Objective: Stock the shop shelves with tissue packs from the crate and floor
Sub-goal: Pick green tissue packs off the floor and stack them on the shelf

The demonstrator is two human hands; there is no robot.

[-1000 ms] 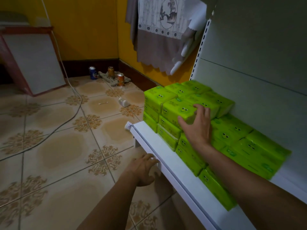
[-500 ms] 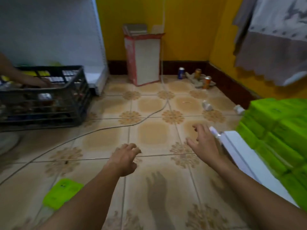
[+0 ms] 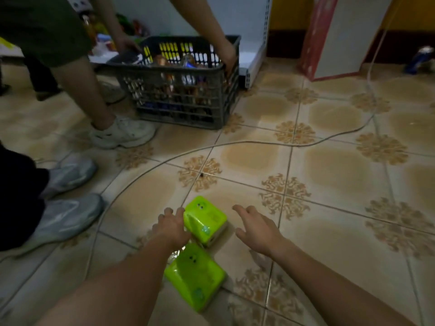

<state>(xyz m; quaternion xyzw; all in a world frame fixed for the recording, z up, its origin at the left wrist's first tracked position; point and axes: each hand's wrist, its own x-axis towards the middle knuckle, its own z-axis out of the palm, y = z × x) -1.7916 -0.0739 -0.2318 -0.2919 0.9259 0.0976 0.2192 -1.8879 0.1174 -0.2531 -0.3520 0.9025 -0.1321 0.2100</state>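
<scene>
A head view looks down at a patterned tile floor in dim light. Two bright green tissue packs lie on it near the wearer, one touching the other: the far pack and the near pack, whose left end the left forearm partly covers. The left hand rests against the far pack's left side, fingers close together; its thumb is hidden, so a grip cannot be told. The right hand hangs just right of that pack, fingers spread apart, touching nothing.

Far left, a dark crate stands on the floor, its contents blurred. Another person bends over it, a hand on its right rim; their white shoe stands beside it. Grey shoes are cut off at the left edge. A thin cable curves across the tiles between crate and packs. A red-edged board leans far right
</scene>
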